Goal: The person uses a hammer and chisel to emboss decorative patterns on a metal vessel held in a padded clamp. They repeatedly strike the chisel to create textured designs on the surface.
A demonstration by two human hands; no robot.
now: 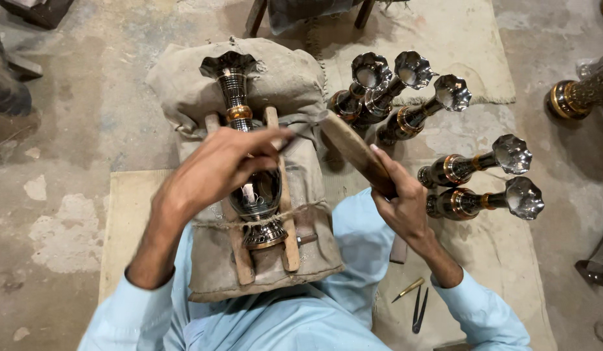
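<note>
Metal vase [252, 162] under left hand [217, 166], right hand [399, 205] apparently gripping wooden mallet [353, 149]

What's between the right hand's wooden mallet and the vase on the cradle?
Only the left hand. It lies across the middle of the metal vase, covering the body. The wooden mallet in the right hand is raised to the right, with nothing else between it and the vase. The neck and foot are uncovered.

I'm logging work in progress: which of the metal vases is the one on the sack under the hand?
The vase lying between two wooden strips on the burlap cushion, under the left hand. The five other vases lie untouched on the mat at the right, beyond the right hand.
</note>
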